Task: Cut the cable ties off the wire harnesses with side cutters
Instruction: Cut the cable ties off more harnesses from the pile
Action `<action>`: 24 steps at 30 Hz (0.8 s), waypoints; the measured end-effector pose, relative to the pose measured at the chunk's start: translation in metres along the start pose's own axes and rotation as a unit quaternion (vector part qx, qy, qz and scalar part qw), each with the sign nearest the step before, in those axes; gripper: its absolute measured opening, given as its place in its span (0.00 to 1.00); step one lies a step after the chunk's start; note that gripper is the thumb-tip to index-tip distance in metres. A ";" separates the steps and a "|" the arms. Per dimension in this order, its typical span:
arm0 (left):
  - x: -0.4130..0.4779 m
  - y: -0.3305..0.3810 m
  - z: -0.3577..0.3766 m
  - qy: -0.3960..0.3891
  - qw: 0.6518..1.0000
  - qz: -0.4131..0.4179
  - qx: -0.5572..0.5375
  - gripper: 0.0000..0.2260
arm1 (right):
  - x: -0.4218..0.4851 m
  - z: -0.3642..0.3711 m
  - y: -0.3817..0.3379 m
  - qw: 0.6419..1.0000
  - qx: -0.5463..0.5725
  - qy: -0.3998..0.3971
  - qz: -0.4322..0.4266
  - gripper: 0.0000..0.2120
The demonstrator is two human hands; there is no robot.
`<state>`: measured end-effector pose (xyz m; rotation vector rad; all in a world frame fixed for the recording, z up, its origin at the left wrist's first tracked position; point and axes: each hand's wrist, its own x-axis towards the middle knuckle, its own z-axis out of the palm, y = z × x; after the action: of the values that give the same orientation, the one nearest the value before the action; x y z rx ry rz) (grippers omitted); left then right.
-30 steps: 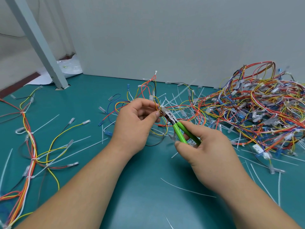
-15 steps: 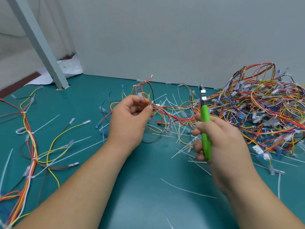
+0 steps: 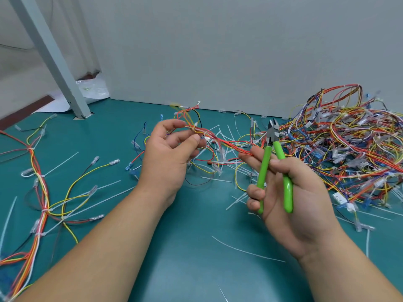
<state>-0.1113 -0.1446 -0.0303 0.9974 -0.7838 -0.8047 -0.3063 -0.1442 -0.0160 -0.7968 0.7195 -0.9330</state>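
My left hand [image 3: 168,158] holds up a small wire harness [image 3: 220,140] of red, yellow and black wires between thumb and fingers at the table's middle. My right hand [image 3: 290,199] grips green-handled side cutters [image 3: 272,164], jaws pointing up and slightly parted. Its index finger also touches the red wires of the same harness, which stretch between both hands. The cutter jaws are clear of the wires.
A large tangled pile of harnesses [image 3: 340,149] fills the right of the teal table [image 3: 192,253]. Another harness [image 3: 41,192] lies at the left. Cut white cable ties [image 3: 248,250] are scattered about. A grey post [image 3: 54,59] stands at back left, a grey wall behind.
The right hand pulled the cutters away from the harness and turned them upright, handles now spread apart. The left hand lifted the harness slightly and loosened its fingers.
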 end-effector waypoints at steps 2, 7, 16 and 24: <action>-0.001 0.002 0.000 -0.002 0.999 -0.032 -0.042 0.15 | -0.002 0.000 0.000 1.000 0.006 -0.028 -0.013 0.28; -0.005 0.002 0.004 -0.039 0.994 -0.099 -0.010 0.11 | -0.004 0.001 -0.001 0.996 0.030 -0.074 -0.030 0.30; -0.012 -0.001 0.004 -0.088 0.986 -0.116 0.080 0.08 | -0.004 0.001 0.003 0.995 0.009 -0.100 -0.016 0.31; -0.007 0.004 0.005 -0.095 0.979 -0.178 0.029 0.20 | -0.004 -0.002 0.005 0.991 -0.052 -0.110 -0.049 0.32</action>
<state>-0.1181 -0.1389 -0.0259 1.1425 -0.8064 -1.2062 -0.3079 -0.1392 -0.0210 -1.0179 0.5428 -0.8843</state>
